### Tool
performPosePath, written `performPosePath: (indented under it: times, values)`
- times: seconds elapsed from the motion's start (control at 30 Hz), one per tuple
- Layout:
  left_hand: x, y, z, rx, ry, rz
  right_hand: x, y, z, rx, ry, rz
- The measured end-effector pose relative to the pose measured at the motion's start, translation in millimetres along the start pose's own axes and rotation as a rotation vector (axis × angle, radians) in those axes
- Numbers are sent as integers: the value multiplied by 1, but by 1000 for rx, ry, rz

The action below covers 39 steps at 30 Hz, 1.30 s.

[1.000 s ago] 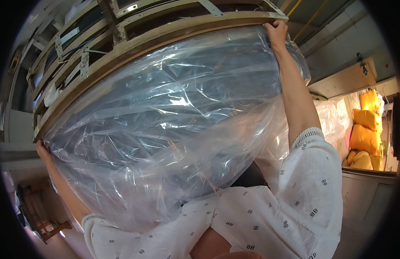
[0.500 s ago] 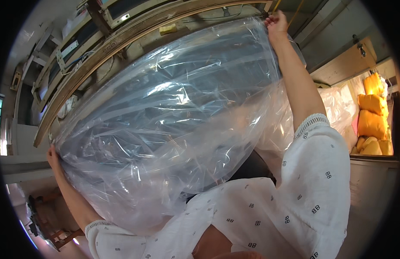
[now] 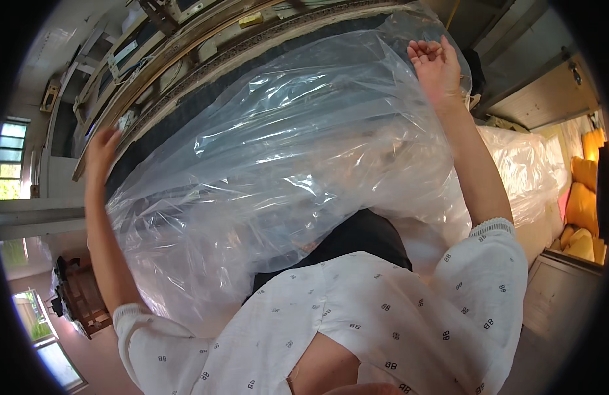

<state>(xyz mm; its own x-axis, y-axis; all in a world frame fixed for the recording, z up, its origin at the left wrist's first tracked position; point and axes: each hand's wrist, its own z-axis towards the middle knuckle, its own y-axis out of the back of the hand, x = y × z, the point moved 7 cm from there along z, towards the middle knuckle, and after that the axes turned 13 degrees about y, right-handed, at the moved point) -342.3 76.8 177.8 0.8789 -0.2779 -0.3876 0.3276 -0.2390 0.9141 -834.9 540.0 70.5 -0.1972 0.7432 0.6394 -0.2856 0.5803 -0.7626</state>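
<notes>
Clear plastic sheet [image 3: 284,171]: largest item, fills the centre of the view. Thin glossy film, heavily creased, with bright glare streaks; it billows into a rounded bulge. It drapes over a big dark fabric-covered panel [image 3: 186,105], which shows as a dark band along the sheet's upper left edge and dimly through the film.

Wooden frame [image 3: 173,59]: pale timber slats and rails running diagonally just above the sheet's upper edge, rough and unfinished.

Second plastic-wrapped bundle [image 3: 521,171]: right of the sheet, whitish, crumpled. Beyond it, yellow cushions [image 3: 584,197], soft and rounded.

Sleeves: white cloth with small dark printed marks, ribbed trim at each cuff, below the sheet.

Dark wooden furniture piece [image 3: 77,299]: below the sheet's lower left corner, on a pinkish floor.

Right hand [image 3: 436,66]: raised at the sheet's top right corner, palm open, fingers spread and slightly curled, lying against the film; not gripping.

Left hand [image 3: 101,148]: at the sheet's left edge, fingers extended, resting on the film edge; whether it pinches the film, cannot tell.
</notes>
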Motion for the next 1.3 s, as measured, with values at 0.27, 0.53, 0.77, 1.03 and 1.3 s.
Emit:
performPosePath:
  times: [0.27,0.53,0.77,1.03,1.3]
  values:
    - [-313,-213,-117,200,-546,-504,-12,-38,14,126,304,-827]
    - [-102,-145,-179,392,-50,-566,-6,-38,-22,846,869,-2058]
    - [212,-5,-168,-34,229,-273,-33,-120,-201,1362,726,-1651]
    - [146,-19,-62,-512,-21,-55,-15,-43,-36,959,714,-2224]
    - [180,-8,-15,-642,159,-169,-26,-114,-273,1110,-732,-582]
